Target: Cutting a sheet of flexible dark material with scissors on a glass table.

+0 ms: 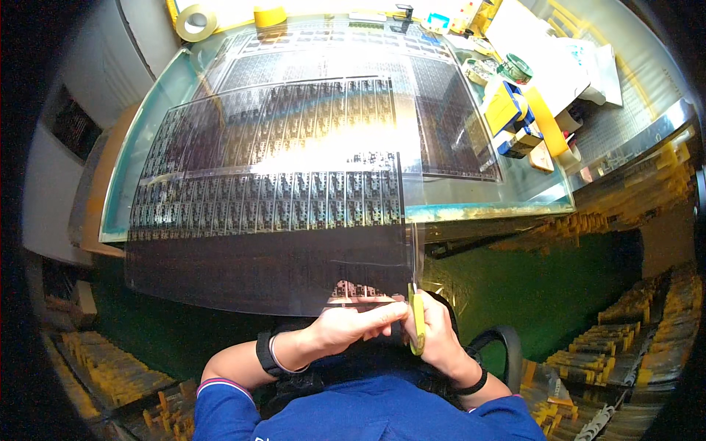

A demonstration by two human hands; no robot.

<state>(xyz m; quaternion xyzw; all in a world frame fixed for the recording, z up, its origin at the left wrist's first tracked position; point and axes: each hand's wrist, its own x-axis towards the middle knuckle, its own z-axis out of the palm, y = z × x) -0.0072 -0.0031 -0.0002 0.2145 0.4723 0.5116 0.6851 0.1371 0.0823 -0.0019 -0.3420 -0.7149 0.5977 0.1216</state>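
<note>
Lg. film [268, 206], center to 9 o'clock, lies partly over the bench [489, 212] at 12 o'clock; its near part overhangs toward the wearer. L hand [354, 328], 6 o'clock: grip closed, pinching the film's near edge close to its R corner. R hand [435, 327], 5 o'clock: grip closed round a yellow-green tool [418, 323], poss. scissors or cutter (type unclear), slim tip toward 12 along the film's R margin.

Risks (judged): (a) tip drifts toward 9 & nicks the printed rows, if wrist turns or film shifts; (b) L fingers get cut, being just beside the tool; (c) overhang sags or creases, as only one hand steadies it; (d) film slides on the smooth top, or picks up scratches/prints; (e) glare at center hides fine marks, so a line may stray.

Materials: film thin, glossy, flexible, approx. rectangular; near band almost black, upper bands w/ repeated narrow dark panels, clear strip at R margin. Bench top glass-like, w/ teal-green border. Tape roll [196, 23], 11 o'clock: flat tan ring. Blue-yellow box [506, 110], 2 o'clock: angular, prob. card.
</note>
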